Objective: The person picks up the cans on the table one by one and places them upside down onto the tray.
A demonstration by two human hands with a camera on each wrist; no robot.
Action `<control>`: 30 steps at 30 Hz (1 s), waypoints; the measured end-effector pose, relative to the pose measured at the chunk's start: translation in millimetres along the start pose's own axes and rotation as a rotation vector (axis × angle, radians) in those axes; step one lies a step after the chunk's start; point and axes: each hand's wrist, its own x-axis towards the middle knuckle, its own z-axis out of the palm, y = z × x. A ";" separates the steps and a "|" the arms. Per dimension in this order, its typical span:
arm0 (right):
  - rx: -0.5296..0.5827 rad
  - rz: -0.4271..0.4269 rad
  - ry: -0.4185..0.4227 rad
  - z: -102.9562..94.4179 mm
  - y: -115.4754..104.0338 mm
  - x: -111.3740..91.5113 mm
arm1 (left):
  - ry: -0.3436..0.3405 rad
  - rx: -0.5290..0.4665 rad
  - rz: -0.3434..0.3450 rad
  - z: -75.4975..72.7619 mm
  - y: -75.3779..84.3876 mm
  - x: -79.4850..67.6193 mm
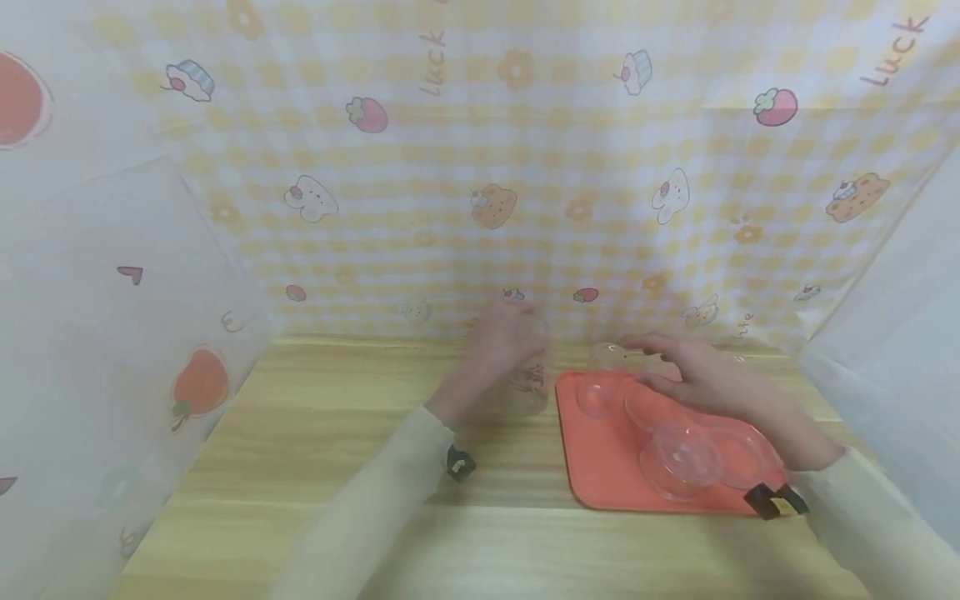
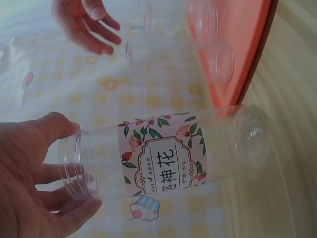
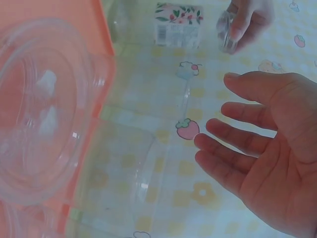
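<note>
My left hand grips a clear jar by its threaded neck, with the thumb on one side and the fingers on the other. The jar stands upright on the table left of the tray. A pink floral label with Chinese characters wraps its middle. My right hand hangs beside the tops of clear cup-like containers, its fingers spread and relaxed with nothing between them. These containers stand on an orange-red tray. A round clear container with a wide rim is nearer the right wrist.
Several transparent containers crowd the tray, and a round clear one stands near its front edge. The wood-grain table extends left of the tray. A yellow checked cloth hangs behind, with white sheets at the sides.
</note>
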 end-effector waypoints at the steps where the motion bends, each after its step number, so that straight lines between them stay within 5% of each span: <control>1: 0.001 -0.006 0.012 -0.8 0.1 -1.2 | 0.010 -0.018 -0.002 -4.0 -3.1 -0.9; 10: -0.013 -0.059 0.086 -5.5 7.4 -11.5 | 0.108 -0.073 0.068 -49.4 -20.3 -16.3; 16: 0.005 -0.080 0.111 -8.6 10.3 -18.5 | 0.125 -0.084 0.055 -72.2 -28.9 -29.2; 30: 0.040 -0.008 0.208 -15.4 21.6 -48.2 | 0.172 -0.168 0.012 -94.3 -54.8 -56.4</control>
